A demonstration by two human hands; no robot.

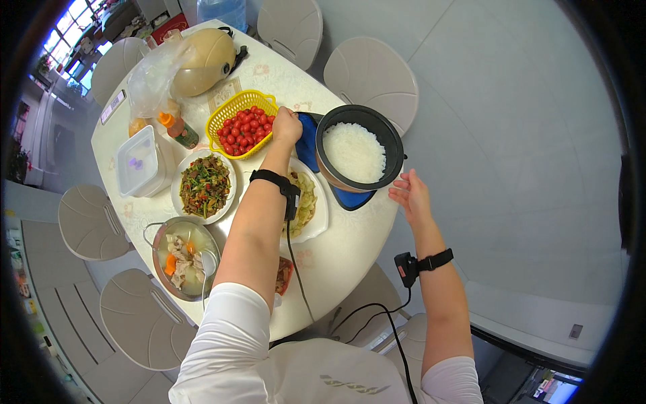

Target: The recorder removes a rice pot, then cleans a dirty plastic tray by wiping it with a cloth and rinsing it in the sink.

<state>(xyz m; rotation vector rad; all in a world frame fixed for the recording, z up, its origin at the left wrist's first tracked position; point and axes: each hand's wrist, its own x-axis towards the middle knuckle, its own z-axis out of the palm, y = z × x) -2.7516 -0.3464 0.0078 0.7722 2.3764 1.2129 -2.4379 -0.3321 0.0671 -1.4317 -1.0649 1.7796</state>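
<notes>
A black-lined inner pot (398,144) of white rice (355,152) stands at the table's right edge, on blue, black-edged cloth pads. My left hand (287,127) is curled on the edge of the blue pad (306,144) left of the pot; its fingertips are partly hidden. Just beside that hand is a yellow plastic basket (214,125) full of cherry tomatoes (244,132). My right hand (413,198) is empty, fingers apart, just off the pot's lower right side. Below the pot, my left forearm partly covers a white plate (323,217) of cooked cabbage (304,204).
Left of my arm are a plate of stir-fry (206,185), a glass pot of soup (185,260) with a ladle, a lidded plastic box (144,164) and a sauce bottle (179,130). A tan helmet (204,60) lies farther back. Chairs (371,81) surround the table; cables (388,313) hang from my wrist straps.
</notes>
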